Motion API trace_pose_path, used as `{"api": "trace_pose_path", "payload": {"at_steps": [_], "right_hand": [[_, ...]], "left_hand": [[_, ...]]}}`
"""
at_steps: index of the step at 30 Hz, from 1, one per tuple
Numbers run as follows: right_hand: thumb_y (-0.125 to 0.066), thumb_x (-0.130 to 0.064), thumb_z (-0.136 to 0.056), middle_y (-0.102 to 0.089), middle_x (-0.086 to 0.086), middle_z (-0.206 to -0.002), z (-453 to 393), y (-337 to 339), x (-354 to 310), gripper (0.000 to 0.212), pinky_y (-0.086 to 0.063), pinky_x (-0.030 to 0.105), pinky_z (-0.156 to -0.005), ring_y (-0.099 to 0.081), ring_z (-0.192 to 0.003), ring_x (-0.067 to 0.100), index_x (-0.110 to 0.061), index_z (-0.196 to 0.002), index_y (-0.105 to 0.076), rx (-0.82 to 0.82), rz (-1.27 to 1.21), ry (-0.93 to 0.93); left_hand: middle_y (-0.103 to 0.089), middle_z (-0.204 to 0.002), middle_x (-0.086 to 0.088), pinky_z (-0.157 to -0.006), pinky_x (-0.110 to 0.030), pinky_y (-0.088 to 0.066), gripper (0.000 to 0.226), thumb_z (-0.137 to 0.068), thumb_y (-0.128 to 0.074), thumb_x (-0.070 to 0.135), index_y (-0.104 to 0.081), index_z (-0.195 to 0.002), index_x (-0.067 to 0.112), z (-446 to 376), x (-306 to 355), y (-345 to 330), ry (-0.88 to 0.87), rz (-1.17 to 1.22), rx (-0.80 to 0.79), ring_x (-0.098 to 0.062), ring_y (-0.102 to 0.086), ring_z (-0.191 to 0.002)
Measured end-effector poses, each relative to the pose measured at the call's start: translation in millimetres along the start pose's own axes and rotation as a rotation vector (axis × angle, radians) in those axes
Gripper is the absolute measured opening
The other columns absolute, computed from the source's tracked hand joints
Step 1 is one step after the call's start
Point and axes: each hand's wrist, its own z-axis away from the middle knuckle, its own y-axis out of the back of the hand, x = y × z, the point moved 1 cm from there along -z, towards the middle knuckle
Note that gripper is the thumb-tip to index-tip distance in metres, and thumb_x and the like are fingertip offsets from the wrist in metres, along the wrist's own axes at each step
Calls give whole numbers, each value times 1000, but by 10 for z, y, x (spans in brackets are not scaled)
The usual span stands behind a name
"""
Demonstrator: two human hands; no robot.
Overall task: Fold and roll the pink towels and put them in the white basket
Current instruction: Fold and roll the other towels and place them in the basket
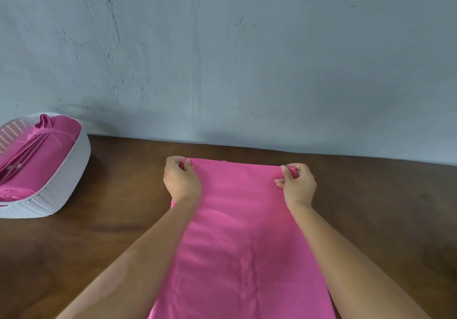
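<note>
Status from where I'm standing: the person is working one pink towel (243, 239) on the wooden table (103, 244). It's lying as a long flat strip, running from the far edge under the hands back toward the person and out of frame at the bottom. It looks already folded lengthwise, but I can't count the layers.

Grip: the left hand (181, 178) is pinching the far left corner, thumb and fingers curled tight on the cloth. The right hand (298, 185) is doing the same on the far right corner, a little bunch of fabric showing between thumb and forefinger. Both pinches are narrow and holding towel, nothing else. The far edge is stretched straight between the two grips.

The white basket (71, 170) is sitting well off to the left of the left-hand grip, near the wall (247, 46). It's already holding pink towels (37, 155): folded layers, with what looks like a rolled end at the near side. Can't tell how many.

My read:
- Done: several towels are in the basket.
- In hand: this towel is flat and squared up, with no roll started that I can see.
- Left: rolling it from the gripped edge back toward the person, or one more fold first, then carrying it left into the basket.

No other loose towels are showing on the table, so this may be the last one, but the near part of the table is out of view.
</note>
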Motion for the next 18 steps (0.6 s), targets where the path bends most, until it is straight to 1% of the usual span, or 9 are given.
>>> {"api": "trace_pose_path", "payload": {"at_steps": [3, 5, 8, 10, 11, 13, 15, 16, 18], "right_hand": [[-66, -12, -98, -67, 1, -74, -199, -125, -13, 7, -59, 21, -57, -71, -55, 12, -5, -100, -63, -5, 4, 11], [-66, -11, -98, -65, 0, -75, -326, -203, -28, 9, -59, 21, -56, -70, -53, 11, -4, -100, -62, -9, -7, 15], [-66, -11, -98, -61, -3, -75, -492, -299, -44, 9, -60, 25, -58, -69, -53, 12, -3, -99, -61, -18, -31, 9], [-66, -11, -98, -60, -3, -74, -572, -346, -46, 9, -61, 29, -61, -69, -54, 14, -3, -99, -61, -27, -34, 11], [-66, -11, -98, -60, -4, -73, -605, -365, -46, 9, -61, 30, -62, -69, -54, 14, -3, -99, -61, -29, -43, 11], [-66, -12, -98, -60, -5, -76, -654, -387, -47, 10, -62, 32, -63, -69, -54, 15, -4, -101, -60, -31, -66, 0], [-66, -14, -98, -59, -5, -84, -683, -394, -51, 14, -62, 32, -65, -70, -55, 15, -5, -106, -59, -45, -84, -17], [-66, -15, -98, -58, -6, -88, -689, -392, -54, 15, -62, 31, -65, -70, -56, 15, -6, -108, -58, -54, -90, -24], [-65, -17, -99, -56, -7, -97, -683, -371, -68, 19, -61, 27, -63, -71, -57, 16, -7, -113, -56, -77, -102, -31]], "left_hand": [[-65, -95, 1, -75, -22, -40, 12, -101, -57, 10, -55, -94, 20, -134, 63, -119, -16, 25, 10, -16, -60, -88], [-64, -100, -2, -73, -14, -39, 11, -99, -58, 7, -54, -96, 18, -219, 100, -200, -35, 36, 23, -12, -58, -86], [-59, -114, -6, -73, 2, -38, 17, -96, -62, 3, -55, -109, 11, -323, 130, -296, -77, 105, 56, -10, -58, -92], [-50, -121, -4, -75, 5, -37, 27, -95, -63, 2, -53, -120, 6, -367, 138, -338, -105, 117, 59, -10, -58, -96], [-47, -121, -3, -76, 4, -38, 28, -95, -63, 2, -53, -121, 6, -384, 146, -353, -119, 116, 56, -9, -58, -95], [-47, -118, -2, -80, -2, -43, 24, -95, -65, 5, -53, -116, 9, -395, 169, -382, -172, 108, 39, -8, -57, -92], [-51, -110, 1, -88, -20, -49, 20, -93, -68, 14, -53, -106, 15, -390, 165, -428, -272, 51, 5, -15, -55, -96], [-55, -105, 2, -89, -28, -48, 18, -92, -69, 18, -53, -102, 17, -382, 157, -451, -316, 6, -23, -18, -53, -99], [-59, -96, 4, -87, -32, -46, 18, -90, -70, 24, -55, -98, 17, -356, 152, -478, -339, -37, -85, -17, -51, -100]]}}
